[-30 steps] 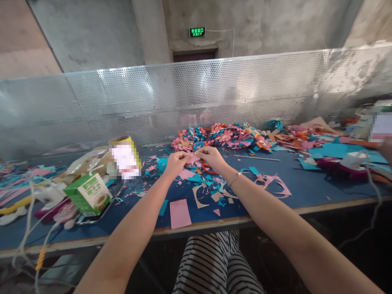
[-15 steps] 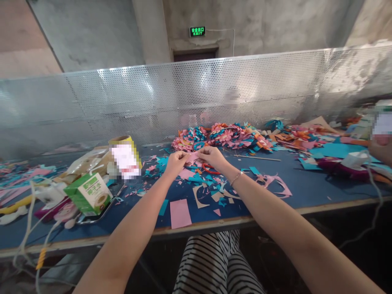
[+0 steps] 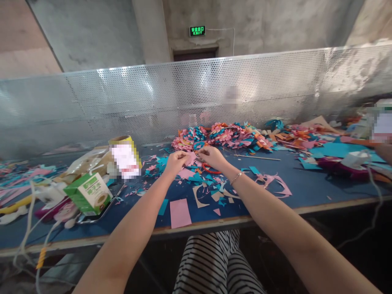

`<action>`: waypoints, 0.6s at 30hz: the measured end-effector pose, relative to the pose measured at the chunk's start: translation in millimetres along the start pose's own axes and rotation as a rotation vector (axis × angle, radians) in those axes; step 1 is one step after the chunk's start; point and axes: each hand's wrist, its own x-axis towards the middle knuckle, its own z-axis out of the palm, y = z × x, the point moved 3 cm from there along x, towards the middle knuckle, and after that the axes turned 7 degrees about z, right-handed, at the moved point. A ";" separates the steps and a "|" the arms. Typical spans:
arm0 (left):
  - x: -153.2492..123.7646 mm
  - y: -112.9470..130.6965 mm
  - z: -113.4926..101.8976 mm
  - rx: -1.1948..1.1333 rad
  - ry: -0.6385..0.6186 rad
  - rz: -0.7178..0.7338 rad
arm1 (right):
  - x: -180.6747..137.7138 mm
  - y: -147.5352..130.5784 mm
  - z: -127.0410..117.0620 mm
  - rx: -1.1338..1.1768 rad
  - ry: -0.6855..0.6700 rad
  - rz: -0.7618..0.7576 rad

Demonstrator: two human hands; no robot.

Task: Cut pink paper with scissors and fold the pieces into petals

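Both my arms reach out over a blue table (image 3: 306, 188). My left hand (image 3: 175, 161) and my right hand (image 3: 212, 157) are closed, fingertips together, pinching a small pink paper piece (image 3: 192, 157) between them just above the table. A thin bracelet (image 3: 235, 178) circles my right wrist. Red-handled scissors (image 3: 208, 168) lie on the table right under my right hand. Pink and teal paper scraps (image 3: 199, 179) are strewn below the hands.
A pink paper rectangle (image 3: 179, 213) lies near the front edge. A green carton (image 3: 88, 193), a tape roll (image 3: 124, 157) and cables (image 3: 29, 220) crowd the left. Piles of cut paper flowers (image 3: 220, 134) sit behind, before a perforated metal screen (image 3: 153, 102). Another person's hand shows at far right.
My hands stay in the same spot and keep working the pink piece; the fingers have shifted slightly. Nothing else has moved.
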 end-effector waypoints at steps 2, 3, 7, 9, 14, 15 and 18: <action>0.1 -2.5 -0.9 -0.092 0.050 -0.087 | -0.2 8.9 -2.1 -0.316 -0.001 0.052; -0.1 -3.4 -1.0 -0.141 0.062 -0.121 | -0.5 14.8 -1.8 -0.473 -0.039 0.094; -0.6 -5.2 -0.5 -0.253 0.068 -0.189 | 0.1 37.1 4.4 -0.807 -0.265 0.202; -0.4 -6.0 -0.1 -0.248 0.069 -0.199 | 3.2 44.0 6.7 -0.831 -0.297 0.232; 0.4 -8.3 0.7 -0.235 0.088 -0.238 | 9.8 52.0 8.6 -0.788 -0.293 0.258; 0.6 -8.7 0.4 -0.241 0.099 -0.249 | 10.1 52.0 8.2 -0.785 -0.287 0.248; 1.2 -9.7 -1.4 -0.275 0.135 -0.275 | 9.6 48.2 5.8 -0.772 -0.270 0.213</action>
